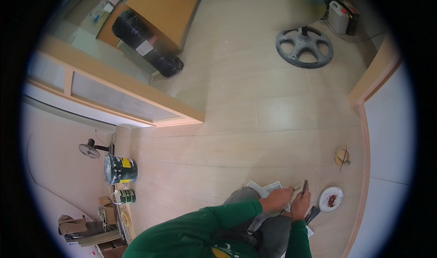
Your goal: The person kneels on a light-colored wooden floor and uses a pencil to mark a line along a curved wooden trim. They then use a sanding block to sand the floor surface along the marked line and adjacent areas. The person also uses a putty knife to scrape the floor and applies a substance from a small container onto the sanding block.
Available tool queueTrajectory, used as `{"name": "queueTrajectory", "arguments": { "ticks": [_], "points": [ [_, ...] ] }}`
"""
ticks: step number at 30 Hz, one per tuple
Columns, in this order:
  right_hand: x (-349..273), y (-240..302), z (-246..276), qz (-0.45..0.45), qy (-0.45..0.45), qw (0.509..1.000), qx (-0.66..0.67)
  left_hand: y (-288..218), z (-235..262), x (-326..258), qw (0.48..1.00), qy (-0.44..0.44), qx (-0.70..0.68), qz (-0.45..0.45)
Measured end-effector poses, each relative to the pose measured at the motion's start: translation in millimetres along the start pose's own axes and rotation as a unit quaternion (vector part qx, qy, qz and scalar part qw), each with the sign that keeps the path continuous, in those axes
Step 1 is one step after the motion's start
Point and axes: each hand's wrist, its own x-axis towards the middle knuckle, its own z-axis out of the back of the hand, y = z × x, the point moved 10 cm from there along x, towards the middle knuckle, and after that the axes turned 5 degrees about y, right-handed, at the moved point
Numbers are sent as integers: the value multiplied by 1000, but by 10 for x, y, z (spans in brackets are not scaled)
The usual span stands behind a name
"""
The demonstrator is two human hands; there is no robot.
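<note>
Green shirt (175, 233) foremost, thin tool (305, 186) partly inside right grip (299, 205)

Pale tiled floor (273, 117) between a wood-framed partition (120, 95) and white wall (391, 139), wooden counter (164, 7) beyond.

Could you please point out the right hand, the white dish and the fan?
Right hand (299, 205): head view, middle of the hand.
White dish (325, 197): head view, bare inner surface.
Fan (89, 149): head view, round cage.

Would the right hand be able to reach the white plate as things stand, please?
Probably yes: the right hand is close beside the white plate with nothing tall between, though it seems to hold a dark tool.
</note>
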Motion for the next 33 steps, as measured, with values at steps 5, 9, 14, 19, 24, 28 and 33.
{"name": "queueTrajectory", "arguments": {
  "ticks": [5,9,14,19,24,28,33],
  "points": [
    [73,324,119,46,44,998,22,-197,193,333,997,-37,41,-57],
    [135,49,33,13,37,999,1,-349,-1,414,989,-5,91,-120],
    [104,90,-22,10,73,997,-10,-352,242,500,997,1,74,12],
    [43,-394,48,-94,-4,991,90,-763,96,353,993,43,100,-54],
    [-35,-268,-71,-72,43,990,112,-201,82,488,996,13,84,-11],
    [-27,-479,-27,-158,28,980,121,-413,-121,338,992,72,101,-19],
    [-133,-617,-208,-224,72,932,277,-129,14,352,995,19,96,0]
  ]
}}
